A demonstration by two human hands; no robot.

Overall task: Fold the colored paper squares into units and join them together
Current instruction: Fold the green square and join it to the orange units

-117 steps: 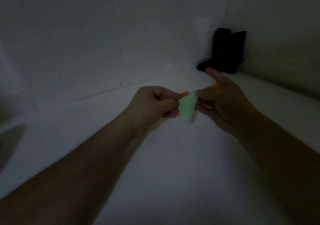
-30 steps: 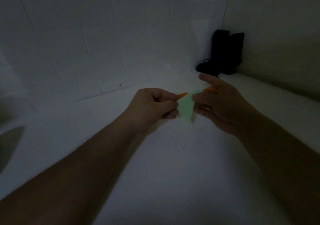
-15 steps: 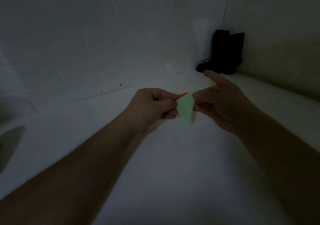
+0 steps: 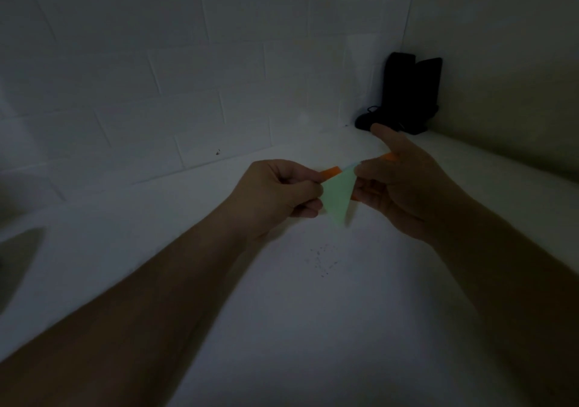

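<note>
left hand (image 4: 282,195): fingers curled, green paper unit (image 4: 338,196) pinched at its left edge | right hand (image 4: 404,184): unit's right side pinched, index finger extended | orange paper (image 4: 330,172) seen behind

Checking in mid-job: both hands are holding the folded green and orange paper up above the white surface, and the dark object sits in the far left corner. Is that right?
Not quite. The head view shows the dark object in the far right corner, not the left. The rest holds: the left hand and right hand both grip the folded green and orange paper above the white surface.
</note>
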